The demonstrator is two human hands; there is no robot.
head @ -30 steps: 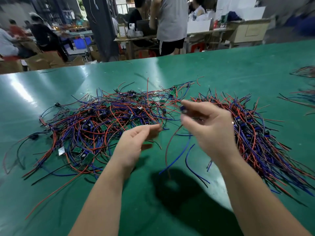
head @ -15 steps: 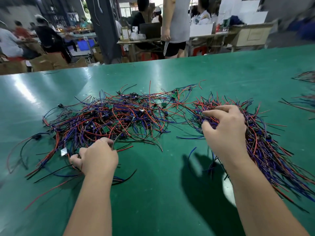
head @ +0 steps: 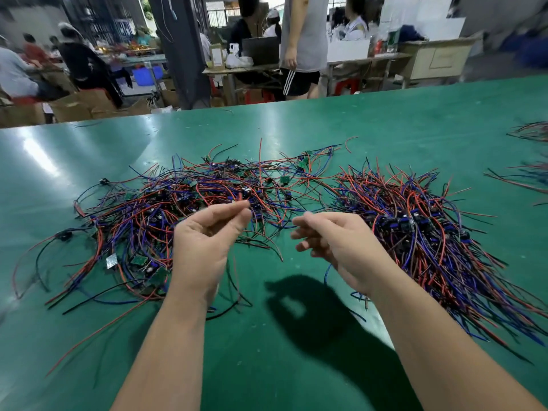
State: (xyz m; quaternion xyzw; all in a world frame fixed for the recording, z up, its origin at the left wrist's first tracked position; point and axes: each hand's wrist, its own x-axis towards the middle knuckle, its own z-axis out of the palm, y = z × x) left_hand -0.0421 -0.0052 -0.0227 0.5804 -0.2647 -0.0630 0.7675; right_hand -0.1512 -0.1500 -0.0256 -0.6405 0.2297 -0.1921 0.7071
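Observation:
A loose tangle of red, blue and black wires with small green circuit boards (head: 154, 215) spreads over the left and middle of the green table (head: 261, 360). To the right lies a denser pile of the same wired pieces (head: 421, 229), their leads fanned toward me. My left hand (head: 204, 244) is raised over the tangle's near edge. Its thumb and forefinger pinch a wired piece (head: 235, 280) whose thin black and red leads hang below the palm. My right hand (head: 335, 241) hovers beside the right pile, fingers loosely curled, holding nothing.
More wire bundles (head: 527, 152) lie at the table's right edge. Beyond the far edge a person (head: 302, 46) stands at a cluttered bench, others sit at the left, and cardboard boxes (head: 77, 108) stand on the floor.
My left hand rose from the near edge of the tangle with a wired piece pinched in it. My right hand left the right pile and moved toward the middle, empty.

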